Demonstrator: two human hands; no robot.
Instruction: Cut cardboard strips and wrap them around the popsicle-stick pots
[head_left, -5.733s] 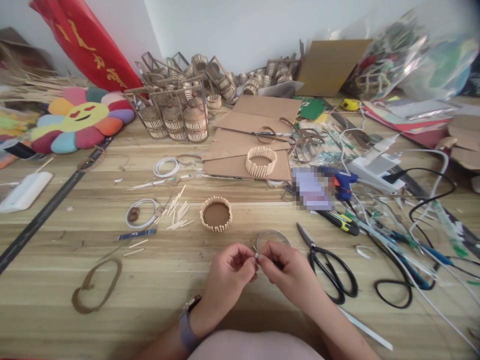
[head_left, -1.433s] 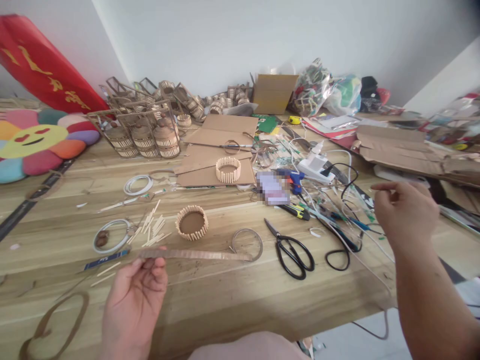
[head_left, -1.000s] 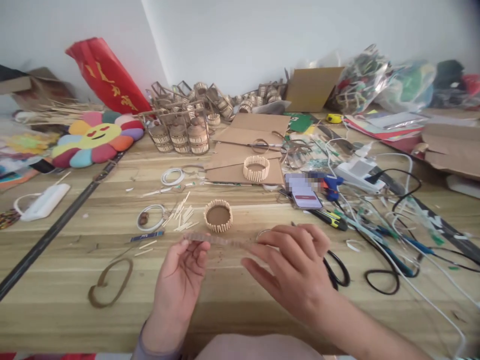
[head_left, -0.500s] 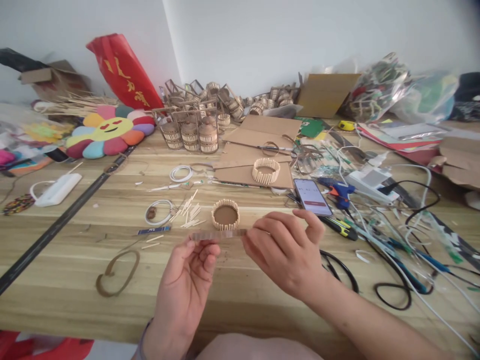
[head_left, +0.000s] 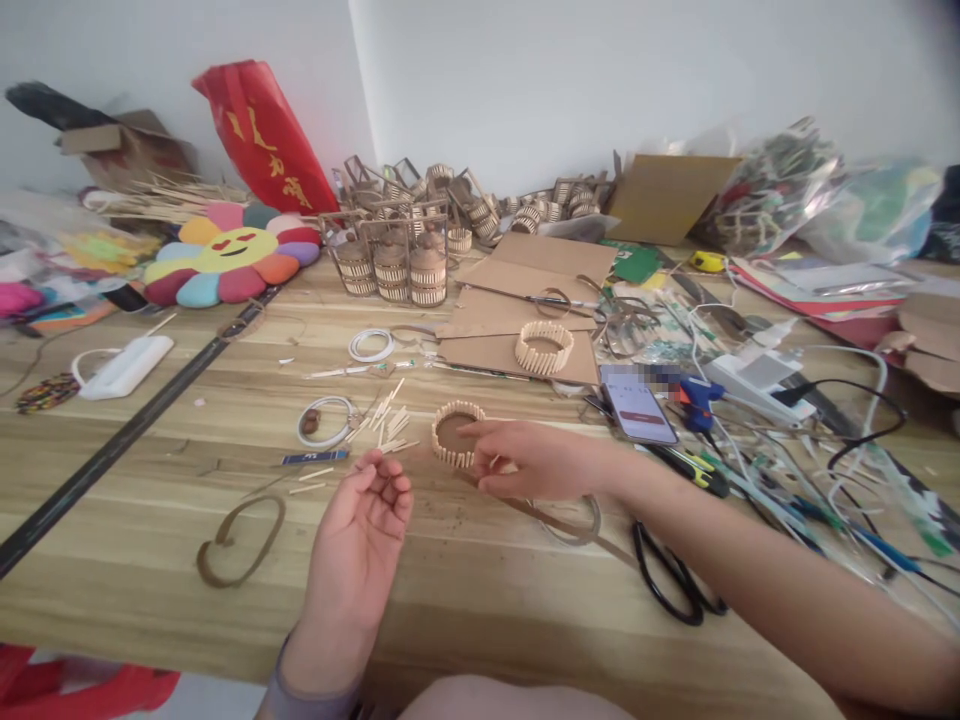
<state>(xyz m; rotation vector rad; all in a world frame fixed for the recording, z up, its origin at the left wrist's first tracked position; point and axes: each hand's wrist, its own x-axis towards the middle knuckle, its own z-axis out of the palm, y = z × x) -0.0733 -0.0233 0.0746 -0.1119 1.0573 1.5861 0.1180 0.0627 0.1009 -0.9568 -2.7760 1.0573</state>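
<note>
Showing its palm, your left hand (head_left: 364,535) stands at the bottom centre of the frame, fingers bent and tips near the thumb; you cannot tell whether they grip anything. Across from it, your right hand (head_left: 536,460) reaches in from the right edge, fingers curled beside a brown strip (head_left: 549,517) that slants from the middle toward the lower right. Blur hides whether your right thumb and fingers are clamped on it. Black-handled scissors (head_left: 671,580) lie beneath your right forearm, and a brown loop (head_left: 240,540) rests at the lower left.

Just behind your right fingertips, and partly covered by them, sits a round stick basket (head_left: 452,458) at mid-frame. Loose sticks (head_left: 386,415) are scattered to its left; a phone (head_left: 637,405) lies to its right. Farther back, a second stick ring (head_left: 544,350) sits on cardboard (head_left: 536,262). Lidded baskets (head_left: 391,270) and a flower cushion (head_left: 232,250) fill the upper left.
</note>
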